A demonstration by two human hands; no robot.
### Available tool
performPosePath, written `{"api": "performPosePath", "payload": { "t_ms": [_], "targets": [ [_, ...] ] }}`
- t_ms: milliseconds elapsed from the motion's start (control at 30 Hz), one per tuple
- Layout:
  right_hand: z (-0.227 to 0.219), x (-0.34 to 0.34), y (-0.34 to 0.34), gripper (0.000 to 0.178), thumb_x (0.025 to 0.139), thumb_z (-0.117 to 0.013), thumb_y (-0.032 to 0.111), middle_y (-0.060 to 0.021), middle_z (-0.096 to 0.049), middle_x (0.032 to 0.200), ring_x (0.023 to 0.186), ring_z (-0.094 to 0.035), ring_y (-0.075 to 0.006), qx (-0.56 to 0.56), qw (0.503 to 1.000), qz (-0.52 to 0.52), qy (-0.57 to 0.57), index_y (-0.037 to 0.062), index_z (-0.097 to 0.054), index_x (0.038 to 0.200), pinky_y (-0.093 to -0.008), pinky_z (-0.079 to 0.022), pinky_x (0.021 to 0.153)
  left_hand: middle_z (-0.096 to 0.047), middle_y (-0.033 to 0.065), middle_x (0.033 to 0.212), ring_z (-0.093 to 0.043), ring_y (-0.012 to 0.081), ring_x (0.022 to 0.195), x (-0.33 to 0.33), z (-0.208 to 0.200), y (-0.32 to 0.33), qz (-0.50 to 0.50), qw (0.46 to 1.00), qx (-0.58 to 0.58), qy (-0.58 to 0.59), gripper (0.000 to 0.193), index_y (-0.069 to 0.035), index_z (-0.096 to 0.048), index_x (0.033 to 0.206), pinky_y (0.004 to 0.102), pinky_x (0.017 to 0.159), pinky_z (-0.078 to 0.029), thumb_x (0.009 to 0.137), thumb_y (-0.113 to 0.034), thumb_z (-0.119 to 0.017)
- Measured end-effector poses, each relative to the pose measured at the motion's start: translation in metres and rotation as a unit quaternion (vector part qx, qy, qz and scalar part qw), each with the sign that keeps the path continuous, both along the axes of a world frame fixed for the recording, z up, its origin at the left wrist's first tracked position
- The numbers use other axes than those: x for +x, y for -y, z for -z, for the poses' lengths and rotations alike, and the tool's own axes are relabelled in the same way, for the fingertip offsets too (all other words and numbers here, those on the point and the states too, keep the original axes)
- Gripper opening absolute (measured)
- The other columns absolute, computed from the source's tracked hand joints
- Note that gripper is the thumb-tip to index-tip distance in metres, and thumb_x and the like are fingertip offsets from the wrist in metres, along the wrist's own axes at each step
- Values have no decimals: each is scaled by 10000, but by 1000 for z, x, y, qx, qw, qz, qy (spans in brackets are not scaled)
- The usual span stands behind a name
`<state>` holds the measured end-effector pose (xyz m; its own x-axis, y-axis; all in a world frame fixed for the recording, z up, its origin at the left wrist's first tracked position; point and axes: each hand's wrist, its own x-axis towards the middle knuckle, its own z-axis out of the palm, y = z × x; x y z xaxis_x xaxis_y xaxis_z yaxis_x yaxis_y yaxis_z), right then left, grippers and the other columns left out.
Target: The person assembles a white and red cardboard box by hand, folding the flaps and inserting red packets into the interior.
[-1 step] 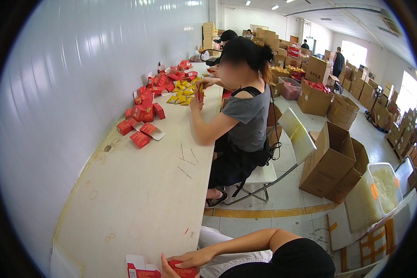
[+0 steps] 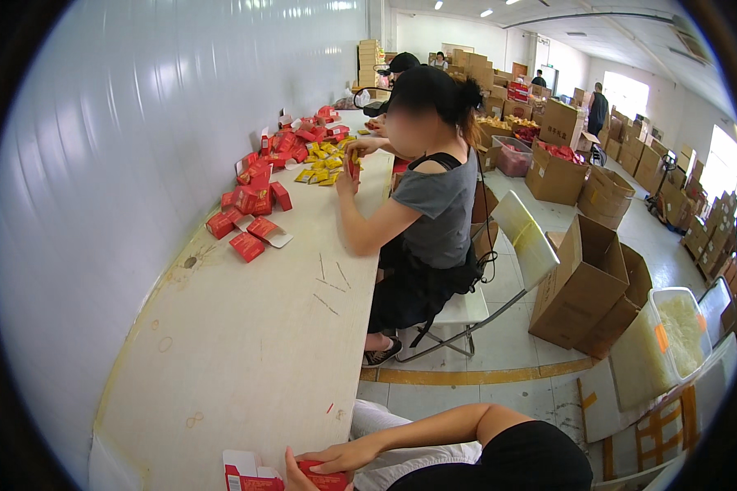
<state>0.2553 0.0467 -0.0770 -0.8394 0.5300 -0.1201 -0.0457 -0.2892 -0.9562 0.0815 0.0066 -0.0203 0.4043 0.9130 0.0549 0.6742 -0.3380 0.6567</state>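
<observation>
Near the table's [image 2: 221,368] right edge, the person's right hand [image 2: 344,457] is curled over a red box [image 2: 326,479], while the left hand [image 2: 295,475] has its fingers along that box's left side, too cut off for me to tell whether it grips. Just left of them sits what seems a second box [image 2: 258,483], white flaps raised, and a stray knock from the left hand could bend one. If the right fingers loosen, the first could drop lapward; squeezed hard, it could crease.
</observation>
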Motion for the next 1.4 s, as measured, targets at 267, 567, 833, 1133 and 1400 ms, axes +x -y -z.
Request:
{"api": "performPosePath", "payload": {
  "t_ms": [267, 567, 833, 1133, 1400],
  "targets": [
    [24, -13, 5, 563, 1014, -264, 372, -231, -464, 1312, 1167, -494, -295, 113, 990, 70, 42, 21, -171, 1444, -335, -370, 973, -506, 293, 1188, -539, 421, 1058, 7, 2, 0, -2, 1000, 18, -25, 1072, 29, -225, 1388, 438, 869, -470, 574, -363, -801],
    [24, -21, 11, 444, 1008, -323, 319, -175, -534, 1242, 1115, -535, -262, 128, 970, 194, 77, 41, -384, 1350, -330, -382, 962, -476, 292, 1209, -502, 422, 1100, 11, 10, -1, 4, 998, 57, -16, 1040, 39, -238, 1374, 441, 924, -433, 583, -334, -802],
    [13, -14, 0, 583, 975, -421, 409, -112, -420, 1348, 1250, -370, -178, -34, 989, 142, -34, 25, -304, 1398, -305, -277, 1054, -510, 267, 1140, -514, 418, 1054, 15, 1, 9, -71, 996, 49, -15, 927, 50, -302, 1327, 456, 890, -437, 625, -312, -789],
    [-49, -12, -7, 623, 924, -468, 381, -281, -479, 1174, 1013, -530, -431, 306, 921, 80, 228, -13, -272, 1365, -445, -434, 873, -490, 211, 1158, -583, 366, 939, 6, 14, -23, -84, 992, 90, -4, 1063, -25, -240, 1407, 414, 734, -513, 563, -331, -811],
    [-40, -17, -29, 617, 917, -517, 174, -181, -509, 1216, 1046, -539, -251, 194, 971, 104, 89, 11, -234, 1440, -343, -425, 902, -321, 223, 1285, -498, 360, 1085, -3, 0, -31, -142, 973, 110, 143, 1148, -51, -153, 1436, 393, 766, -527, 550, -276, -848]
  ]
}}
